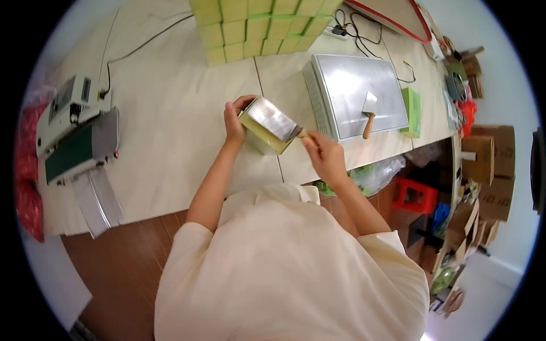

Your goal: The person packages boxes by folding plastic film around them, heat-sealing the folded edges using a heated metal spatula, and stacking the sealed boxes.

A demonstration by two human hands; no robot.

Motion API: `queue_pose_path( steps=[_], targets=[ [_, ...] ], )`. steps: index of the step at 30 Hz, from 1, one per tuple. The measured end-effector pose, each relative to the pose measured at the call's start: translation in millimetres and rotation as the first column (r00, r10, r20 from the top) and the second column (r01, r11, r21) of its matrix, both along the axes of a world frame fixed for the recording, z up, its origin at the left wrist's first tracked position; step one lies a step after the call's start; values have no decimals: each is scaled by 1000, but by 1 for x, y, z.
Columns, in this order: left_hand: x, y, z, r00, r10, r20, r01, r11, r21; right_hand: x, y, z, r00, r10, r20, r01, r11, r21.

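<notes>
A pale green box [264, 140] is on the table in front of me, tilted away from square to the table's seam. My left hand [234, 120] is wrapped round its left side and far corner, partly hidden behind it. Gripped in my right hand [327, 159] is the wooden handle of a scraper [273, 118]. The wide, shiny metal blade lies over the top of the box, covering much of it. I cannot tell how firmly the blade presses on it.
To the right, a trowel [369, 108] lies on a flat metal-topped unit [350, 77], beside a green carton [412, 112]. Stacked green boxes [259, 28] stand at the back. A machine [77, 122] occupies the left side. Beneath the table's right edge is a red stool [417, 196].
</notes>
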State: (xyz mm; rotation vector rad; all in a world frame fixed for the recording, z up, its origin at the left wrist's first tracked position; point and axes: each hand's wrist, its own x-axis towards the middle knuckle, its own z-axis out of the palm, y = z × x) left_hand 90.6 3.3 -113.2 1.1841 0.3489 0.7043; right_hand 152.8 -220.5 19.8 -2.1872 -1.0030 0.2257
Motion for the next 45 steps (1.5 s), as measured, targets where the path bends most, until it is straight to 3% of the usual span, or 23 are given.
queue_pose_path(
  steps=[2, 4, 6, 9, 13, 16, 17, 18, 20, 22, 23, 24, 25, 29, 32, 35, 37, 38, 40, 41, 42, 44, 45],
  targets=[
    [1, 2, -1, 999, -36, 24, 36, 999, -12, 17, -12, -7, 992, -111, -51, 116, 988, 98],
    [1, 5, -1, 997, -78, -16, 78, 997, -30, 51, -23, -29, 913, -384, -139, 403, 900, 163],
    [6, 7, -5, 996, -90, -20, 90, 996, -18, 85, -25, -51, 860, -510, -11, 509, 857, 81],
    [10, 7, -1, 998, -30, -62, 30, 1000, 0, 126, -35, -106, 786, -611, 96, 617, 784, -65],
    [15, 9, -4, 996, -37, -78, 35, 999, -23, 140, -29, -117, 691, -723, 5, 710, 677, -193],
    [23, 11, -2, 995, -32, -93, 30, 999, -27, 150, -31, -131, 682, -730, 43, 731, 676, -93],
    [24, 11, -1, 995, -45, -91, 43, 999, -17, 152, -36, -140, 710, -657, 252, 690, 720, -68],
    [26, 9, 2, 994, -43, -98, 42, 999, -13, 145, -35, -132, 713, -657, 245, 689, 722, -70],
    [30, 6, 6, 992, -5, -124, 0, 999, -42, 121, -28, -101, 677, -486, 553, 501, 855, 138],
    [36, 8, 3, 992, -17, -128, 13, 999, -30, 96, -26, -126, 905, -260, 335, 232, 965, 122],
    [43, 11, 1, 991, -42, -123, 41, 999, -13, 79, -20, -155, 924, -151, 351, 90, 979, 185],
    [47, 12, -3, 994, -32, -108, 31, 999, -3, 57, -11, -174, 978, -45, 205, 4, 981, 196],
    [51, 11, -11, 986, 13, -167, -13, 1000, 2, 35, -1, -179, 1000, 15, -24, -10, 982, 188],
    [66, 11, -15, 968, 20, -252, -17, 1000, 17, 16, 27, -231, 968, 65, -244, -21, 983, 181],
    [65, 11, -10, 924, 48, -379, -100, 988, -118, 25, 30, -212, 922, 76, -379, 0, 980, 197],
    [52, 14, -57, 929, -39, -369, -41, 978, -207, 59, 28, -164, 871, 60, -488, 90, 956, 278],
    [29, 5, -98, 934, -208, -290, 127, 953, -275, 96, 25, -121, 656, 49, -754, 299, 900, 318],
    [16, 0, -117, 905, -348, -245, 269, 914, -304, 116, 23, -103, 736, -10, -677, 273, 920, 283],
    [-7, -29, -78, 826, -407, -389, 374, 913, -162, 161, 29, -48, 847, -37, -530, 234, 921, 311],
    [-18, -38, -67, 806, -372, -461, 343, 927, -148, 183, 37, -11, 885, -12, -466, 209, 904, 374],
    [-26, -45, -62, 779, -336, -530, 314, 940, -135, 207, 49, 20, 967, -14, -256, 143, 858, 492],
    [-39, -47, -61, 766, -343, -544, 299, 939, -172, 240, 84, 105, 975, 22, -221, 102, 841, 531],
    [-43, -45, -63, 746, -344, -570, 280, 939, -201, 268, 107, 126, 999, -27, 35, 3, 835, 551]
  ],
)
